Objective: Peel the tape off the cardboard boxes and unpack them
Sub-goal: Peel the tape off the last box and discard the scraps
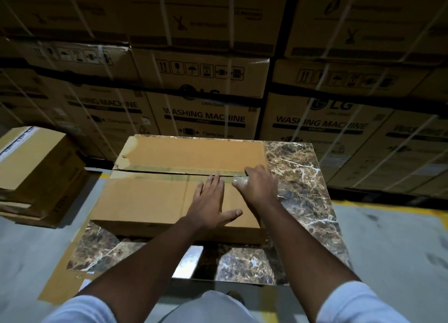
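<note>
Brown cardboard box (155, 196) w/ clear tape (184, 174) on seam; left hand (209, 201) flat, right hand (258, 186) pinching tape.

Brown cardboard box (155, 196) is lying flat at frame centre, flaps closed. Clear tape (184, 174) is running along its top seam, its right end bunching up crumpled.

Hidden under the right hand (260, 185): the near end of the tape (184, 171), bunched and unclear in the grip. Covered by the cardboard box (155, 196): much of the marble table (300, 177). Blurred beyond reading: small print on the washing machine cartons (206, 114). Cut off at left: 1 smaller box (36, 157).
</note>
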Demonstrator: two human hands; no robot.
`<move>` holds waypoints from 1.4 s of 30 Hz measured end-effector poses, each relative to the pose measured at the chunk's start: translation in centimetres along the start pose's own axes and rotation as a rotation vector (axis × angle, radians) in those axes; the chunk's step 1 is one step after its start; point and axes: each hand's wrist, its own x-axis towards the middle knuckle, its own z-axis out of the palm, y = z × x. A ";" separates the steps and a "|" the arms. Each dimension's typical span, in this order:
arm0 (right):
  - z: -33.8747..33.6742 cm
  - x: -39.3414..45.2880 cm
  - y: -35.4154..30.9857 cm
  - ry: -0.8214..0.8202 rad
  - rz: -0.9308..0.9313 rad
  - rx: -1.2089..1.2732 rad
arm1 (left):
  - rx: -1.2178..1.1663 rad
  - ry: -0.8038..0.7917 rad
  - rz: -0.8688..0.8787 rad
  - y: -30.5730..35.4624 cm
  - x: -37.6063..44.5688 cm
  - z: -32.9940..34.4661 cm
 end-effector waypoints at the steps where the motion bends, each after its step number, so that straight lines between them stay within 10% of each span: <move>1: 0.2 0.4 0.1 0.038 0.006 0.042 | 0.007 -0.003 -0.003 -0.2 -0.1 0.0; 9: 1.2 2.6 1.3 -0.101 -0.082 0.583 | -0.047 -0.014 -0.054 4.6 1.6 0.0; 16: -4.4 1.1 11.3 0.030 0.531 1.776 | 0.039 -0.058 -0.103 5.2 1.6 0.8; 25: -3.5 0.4 11.2 0.020 0.374 1.389 | 0.075 -0.195 -0.156 12.6 3.6 3.7; 30: -6.4 -1.0 12.4 0.145 0.300 1.195 | 0.171 -0.195 0.160 7.9 4.7 1.0; 34: -5.2 -4.1 10.2 -0.104 0.248 1.128 | 0.098 -0.074 0.332 3.0 4.3 -1.2; 42: -2.7 -5.1 8.6 -0.261 -0.351 0.326 | 0.065 0.143 0.185 6.2 0.6 1.6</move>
